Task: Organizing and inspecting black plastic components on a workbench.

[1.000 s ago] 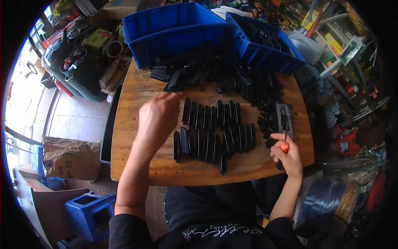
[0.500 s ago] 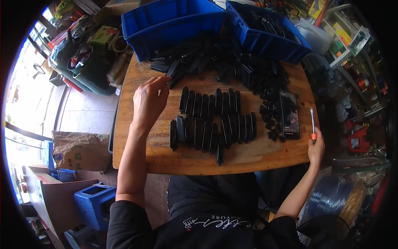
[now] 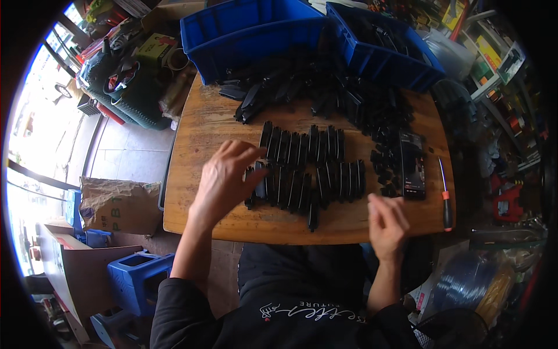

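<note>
Left hand, fingers spread, is laid on the near-left end of the black parts rows on the counter; right hand is kept empty. Neat rows could be knocked askew by a careless sweep.

1 head-worn fisheye looks steeply down, from close above, at the wooden table.

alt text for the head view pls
A person's left hand rests on rows of black plastic parts on a wooden table; the right hand is empty near its front edge, a screwdriver beside it.
</note>
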The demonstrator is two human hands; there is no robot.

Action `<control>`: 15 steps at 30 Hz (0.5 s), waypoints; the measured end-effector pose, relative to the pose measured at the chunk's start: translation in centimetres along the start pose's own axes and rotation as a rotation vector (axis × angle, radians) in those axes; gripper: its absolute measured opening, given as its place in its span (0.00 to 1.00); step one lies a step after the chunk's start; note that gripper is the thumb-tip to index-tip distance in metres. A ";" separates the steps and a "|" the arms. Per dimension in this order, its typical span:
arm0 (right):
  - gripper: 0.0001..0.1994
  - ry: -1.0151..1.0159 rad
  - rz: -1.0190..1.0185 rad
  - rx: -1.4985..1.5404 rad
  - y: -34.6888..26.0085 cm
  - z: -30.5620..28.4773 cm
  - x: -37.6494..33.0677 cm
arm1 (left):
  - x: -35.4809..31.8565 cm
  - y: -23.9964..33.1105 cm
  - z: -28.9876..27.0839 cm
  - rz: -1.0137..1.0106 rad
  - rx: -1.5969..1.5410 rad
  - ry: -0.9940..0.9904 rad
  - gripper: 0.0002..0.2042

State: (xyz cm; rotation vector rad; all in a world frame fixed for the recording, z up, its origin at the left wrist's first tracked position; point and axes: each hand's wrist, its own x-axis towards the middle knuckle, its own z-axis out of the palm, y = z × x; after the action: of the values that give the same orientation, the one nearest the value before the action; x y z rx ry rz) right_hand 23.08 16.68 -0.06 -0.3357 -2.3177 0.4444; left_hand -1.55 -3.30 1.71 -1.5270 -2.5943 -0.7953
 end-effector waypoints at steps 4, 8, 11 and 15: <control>0.15 -0.108 -0.199 0.238 -3.4 3.6 0.0 | -3.9 1.0 0.7 -0.042 -0.033 0.036 0.19; 0.16 -0.133 -0.249 0.258 -3.5 5.6 -0.3 | -5.0 -0.3 1.1 -0.093 -0.051 0.130 0.16; 0.15 -0.096 -0.184 0.305 -3.2 5.5 -0.5 | -5.1 -0.5 1.4 -0.142 -0.135 0.151 0.15; 0.13 -0.127 -0.163 0.320 -3.2 5.8 -0.9 | -5.2 -0.2 2.5 -0.063 -0.069 0.234 0.12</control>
State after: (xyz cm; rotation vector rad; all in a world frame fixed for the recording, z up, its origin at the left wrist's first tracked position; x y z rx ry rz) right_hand 19.24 12.18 -3.18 0.0376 -2.3243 0.7603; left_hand 1.50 -6.48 -1.97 -1.2846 -2.4778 -1.0122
